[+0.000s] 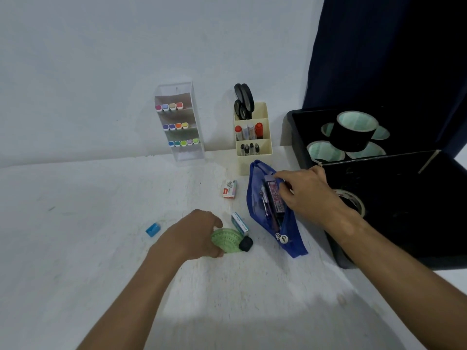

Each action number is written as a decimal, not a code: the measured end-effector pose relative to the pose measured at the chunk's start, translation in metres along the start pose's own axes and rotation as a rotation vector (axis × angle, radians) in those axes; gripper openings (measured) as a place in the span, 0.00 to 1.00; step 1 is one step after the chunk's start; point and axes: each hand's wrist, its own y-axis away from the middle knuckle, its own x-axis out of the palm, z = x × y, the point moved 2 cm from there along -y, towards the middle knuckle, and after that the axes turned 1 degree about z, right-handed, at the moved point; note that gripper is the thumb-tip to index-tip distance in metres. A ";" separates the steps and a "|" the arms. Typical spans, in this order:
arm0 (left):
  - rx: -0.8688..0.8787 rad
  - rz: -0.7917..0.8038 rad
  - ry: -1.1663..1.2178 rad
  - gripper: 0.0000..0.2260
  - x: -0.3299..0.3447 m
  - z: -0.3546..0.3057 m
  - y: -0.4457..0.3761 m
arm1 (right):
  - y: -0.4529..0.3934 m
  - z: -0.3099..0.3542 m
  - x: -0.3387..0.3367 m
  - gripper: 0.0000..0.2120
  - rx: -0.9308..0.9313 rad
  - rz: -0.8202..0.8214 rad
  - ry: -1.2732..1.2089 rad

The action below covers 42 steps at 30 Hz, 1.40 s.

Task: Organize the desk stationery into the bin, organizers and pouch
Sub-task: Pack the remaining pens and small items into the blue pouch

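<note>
On the white worktop, a blue pouch is seen lying open, with pens and a patterned flat item held inside it. The right hand is placed over the pouch mouth, its fingers curled on the upper end of the patterned item. The left hand is laid on a green protractor, the fingers curled round its edge. A black eraser is found touching the protractor, and a small teal-and-white box lies just beside both. A staples box is located near the pouch, and a blue sharpener lies well apart to the left. Against the wall, a clear tiered organizer is loaded with coloured markers, and a cream organizer is stocked with scissors, markers and pens. At the right, a black bin is noted holding tape rolls.
</note>
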 end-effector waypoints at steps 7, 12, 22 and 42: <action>0.262 0.022 -0.597 0.10 0.011 -0.032 0.008 | 0.001 -0.001 0.000 0.11 -0.001 -0.002 -0.001; 0.342 -0.080 -0.787 0.09 0.004 -0.027 0.009 | 0.002 -0.001 0.000 0.12 0.002 -0.006 -0.023; 0.185 -0.378 -0.479 0.13 -0.081 -0.026 -0.006 | 0.001 0.000 -0.002 0.12 0.008 -0.003 -0.040; 0.052 -0.326 0.239 0.11 -0.033 -0.092 -0.045 | 0.000 -0.003 -0.005 0.11 0.020 -0.060 0.025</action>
